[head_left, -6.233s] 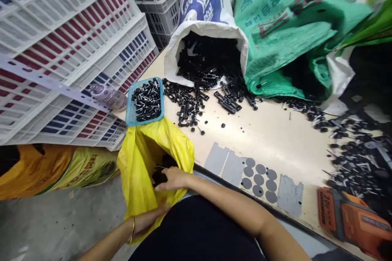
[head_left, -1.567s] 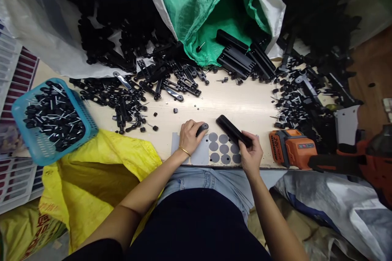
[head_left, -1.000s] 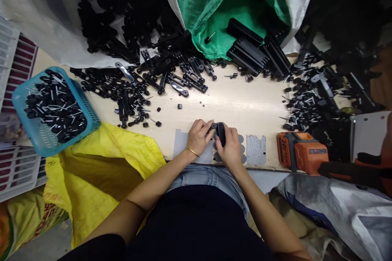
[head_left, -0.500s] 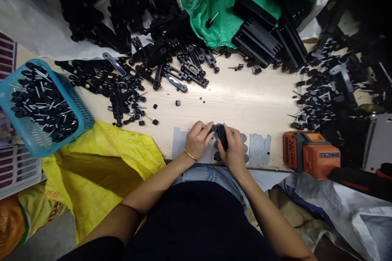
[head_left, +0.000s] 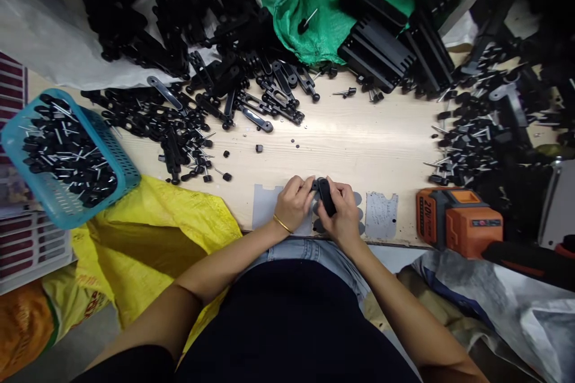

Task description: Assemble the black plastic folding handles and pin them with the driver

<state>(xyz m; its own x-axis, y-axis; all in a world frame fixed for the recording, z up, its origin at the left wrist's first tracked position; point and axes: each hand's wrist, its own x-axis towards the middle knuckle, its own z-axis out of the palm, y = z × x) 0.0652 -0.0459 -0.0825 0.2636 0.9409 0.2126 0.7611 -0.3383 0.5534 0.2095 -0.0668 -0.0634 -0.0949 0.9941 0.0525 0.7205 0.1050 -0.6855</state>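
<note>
My right hand (head_left: 344, 215) is wrapped round a long black plastic bar (head_left: 326, 197), held over the near edge of the wooden table (head_left: 359, 143). My left hand (head_left: 294, 203), with a gold bangle on the wrist, pinches a small black cap (head_left: 314, 184) against the bar's far end. Both hands meet above grey stickers (head_left: 380, 215) on the table. Most of the bar is hidden by my right fingers.
A blue basket (head_left: 121, 170) of black pins sits at the left above a yellow sack (head_left: 148, 239). Loose black parts (head_left: 188, 125) spill from a white bag. A green sack (head_left: 314, 6) and stacked black bars (head_left: 381, 54) lie behind. An orange battery tool (head_left: 458, 224) rests at the right.
My hands left the yellow sack and came to the table's edge with the cap and bar. In the last second they stay joined, only shifting slightly.
</note>
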